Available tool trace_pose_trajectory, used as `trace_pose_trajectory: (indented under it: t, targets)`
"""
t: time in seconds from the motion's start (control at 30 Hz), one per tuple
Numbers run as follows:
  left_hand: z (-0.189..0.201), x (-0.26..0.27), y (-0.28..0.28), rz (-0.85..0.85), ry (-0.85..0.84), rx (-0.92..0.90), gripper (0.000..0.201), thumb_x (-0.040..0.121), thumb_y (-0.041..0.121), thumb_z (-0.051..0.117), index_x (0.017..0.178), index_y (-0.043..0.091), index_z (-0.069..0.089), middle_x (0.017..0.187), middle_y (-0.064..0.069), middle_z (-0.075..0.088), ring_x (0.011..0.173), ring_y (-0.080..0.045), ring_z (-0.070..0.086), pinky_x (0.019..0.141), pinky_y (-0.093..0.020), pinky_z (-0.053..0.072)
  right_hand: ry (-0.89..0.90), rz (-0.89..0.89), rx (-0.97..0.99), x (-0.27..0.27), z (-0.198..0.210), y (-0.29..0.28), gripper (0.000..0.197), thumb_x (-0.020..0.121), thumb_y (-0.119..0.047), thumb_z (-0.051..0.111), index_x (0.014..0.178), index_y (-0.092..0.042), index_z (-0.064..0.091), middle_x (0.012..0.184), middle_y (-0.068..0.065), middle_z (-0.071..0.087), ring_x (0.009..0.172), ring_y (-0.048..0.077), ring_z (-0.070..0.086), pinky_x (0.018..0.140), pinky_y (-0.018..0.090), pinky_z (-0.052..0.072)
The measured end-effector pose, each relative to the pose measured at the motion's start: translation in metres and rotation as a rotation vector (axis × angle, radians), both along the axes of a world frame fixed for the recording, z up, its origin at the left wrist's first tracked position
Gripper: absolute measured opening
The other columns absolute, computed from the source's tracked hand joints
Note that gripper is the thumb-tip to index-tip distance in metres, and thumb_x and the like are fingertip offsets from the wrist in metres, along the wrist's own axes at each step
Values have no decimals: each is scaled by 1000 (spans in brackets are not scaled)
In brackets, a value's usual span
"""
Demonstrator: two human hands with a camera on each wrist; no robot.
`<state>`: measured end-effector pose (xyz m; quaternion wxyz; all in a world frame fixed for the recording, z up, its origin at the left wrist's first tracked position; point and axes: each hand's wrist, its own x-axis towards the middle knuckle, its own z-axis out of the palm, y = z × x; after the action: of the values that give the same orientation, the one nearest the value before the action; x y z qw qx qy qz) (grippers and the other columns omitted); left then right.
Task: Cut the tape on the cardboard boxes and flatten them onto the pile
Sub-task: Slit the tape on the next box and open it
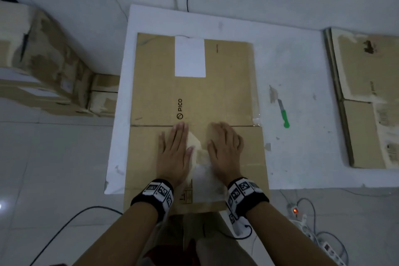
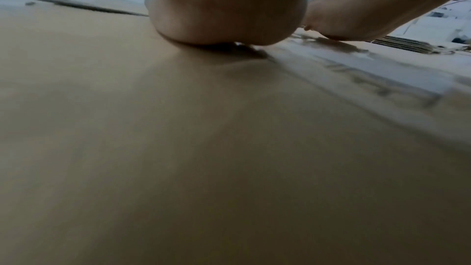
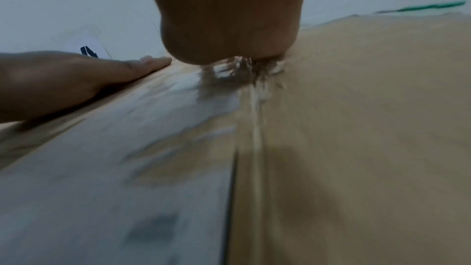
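A flattened brown cardboard box (image 1: 226, 93) printed PICO lies on the white mat (image 1: 291, 71), with a white label (image 1: 190, 57) near its far edge. My left hand (image 1: 173, 149) presses flat on its near flap, fingers straight. My right hand (image 1: 226, 147) presses palm-down beside it, a strip of torn tape (image 1: 200, 157) between them. In the left wrist view my left hand (image 2: 226, 7) rests on the cardboard (image 2: 178, 148). The right wrist view shows my right hand (image 3: 229, 17) on crumpled tape (image 3: 237, 72). A green-handled knife (image 1: 284, 114) lies on the mat to the right of the box.
A pile of flattened boxes (image 1: 367, 93) lies at the mat's right end. Several taped-up boxes (image 1: 43, 60) stand on the floor to the left. Cables and a power strip (image 1: 302, 218) run along the tiled floor near my legs.
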<state>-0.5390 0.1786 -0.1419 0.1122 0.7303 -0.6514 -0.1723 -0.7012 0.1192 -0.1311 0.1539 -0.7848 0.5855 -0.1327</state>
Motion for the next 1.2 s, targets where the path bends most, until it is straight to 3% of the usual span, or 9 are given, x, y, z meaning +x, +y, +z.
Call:
trace_pose_trajectory:
  t: [0.13, 0.37, 0.47, 0.67, 0.83, 0.93, 1.0, 1.07, 1.2]
  targets:
    - [-4, 16, -53, 35, -13, -56, 62, 100, 41, 26, 151, 6, 23, 160, -9, 19, 148, -22, 15, 120, -48, 1, 77, -5, 58, 17, -4, -55, 61, 98, -44, 27, 155, -23, 25, 163, -1, 19, 151, 17, 11, 119, 50, 1]
    - [-7, 63, -166, 99, -14, -84, 65, 98, 41, 22, 150, 2, 25, 158, -12, 23, 146, -25, 19, 118, -45, -8, 57, 65, 65, 44, -13, -160, 66, 98, -48, 20, 157, -20, 11, 165, 1, 8, 152, 15, 2, 122, 45, 0]
    - [-11, 68, -187, 127, -54, -100, 64, 99, 40, 22, 150, 3, 24, 158, -10, 22, 147, -24, 19, 118, -51, 0, 93, 60, 28, 50, -17, -182, 66, 100, -48, 20, 157, -17, 14, 165, 2, 11, 152, 15, 5, 123, 44, 4]
    - [-12, 65, -188, 144, -73, -116, 63, 98, 38, 23, 151, 4, 25, 159, -10, 22, 147, -22, 17, 119, -52, 2, 100, 56, -13, 51, -19, -182, 63, 101, -44, 25, 157, -16, 17, 165, 3, 13, 152, 15, 6, 123, 44, 5]
    - [-4, 74, -221, 165, 8, -166, 58, 97, 38, 30, 139, 0, 44, 146, -18, 43, 136, -34, 38, 115, -56, 16, 59, 95, 58, 53, -11, -209, 68, 98, -51, 21, 158, -19, 13, 165, 1, 9, 152, 15, 1, 123, 44, -1]
    - [-1, 96, -259, 144, -8, -90, 68, 97, 47, 19, 151, 8, 25, 157, -14, 24, 146, -31, 20, 117, -53, 6, 97, 67, 77, 57, -10, -253, 74, 95, -57, 14, 157, -18, 10, 165, 4, 6, 153, 20, 1, 122, 46, -4]
    - [-3, 111, -276, 151, -42, -22, 71, 95, 52, 12, 154, 13, 13, 160, -12, 13, 148, -30, 11, 116, -55, 0, 121, 38, 95, 58, -11, -278, 73, 97, -59, 20, 157, -19, 9, 165, 5, 6, 153, 22, 1, 121, 49, -6]
    - [-6, 117, -280, 156, -76, 2, 71, 94, 54, 10, 155, 16, 9, 161, -10, 10, 148, -29, 9, 115, -57, -2, 149, 23, 106, 57, -15, -287, 71, 99, -59, 24, 158, -23, 6, 166, 3, 3, 153, 21, -1, 119, 52, -7]
    - [-9, 116, -279, 162, -91, 17, 71, 94, 54, 10, 155, 18, 7, 162, -8, 8, 149, -27, 6, 115, -55, -5, 173, 18, 102, 57, -21, -287, 74, 96, -64, 18, 158, -27, 4, 166, 0, 0, 152, 18, -2, 119, 54, -8]
